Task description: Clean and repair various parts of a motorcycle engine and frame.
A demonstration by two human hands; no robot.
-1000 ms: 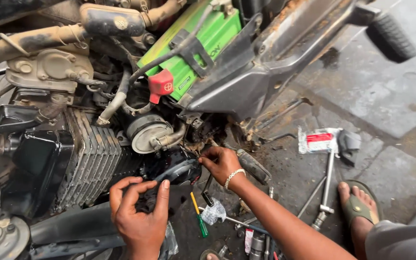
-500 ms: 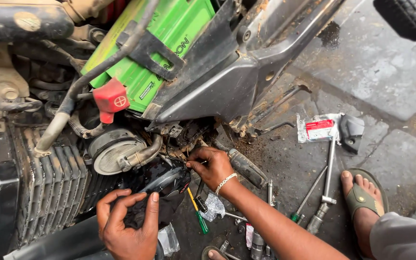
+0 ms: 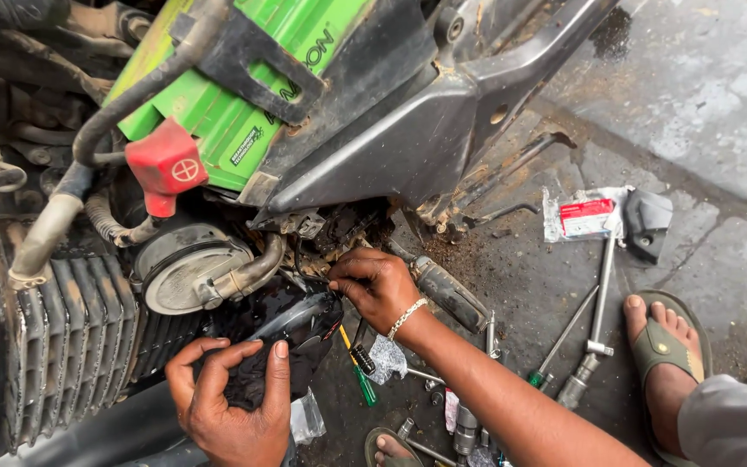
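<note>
I am gripping the glossy black cover (image 3: 291, 324) with my left hand (image 3: 231, 402), fingers clenched on its lower end; its long axis is running up-right toward my right hand (image 3: 378, 285), whose fingers are pinching at its upper tip, just below the round silver housing (image 3: 185, 266)

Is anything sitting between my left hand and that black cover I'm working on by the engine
Nothing visible does. The left hand already grips the black cover from below, and the right hand pinches at its upper edge, beside the round engine housing.
</note>
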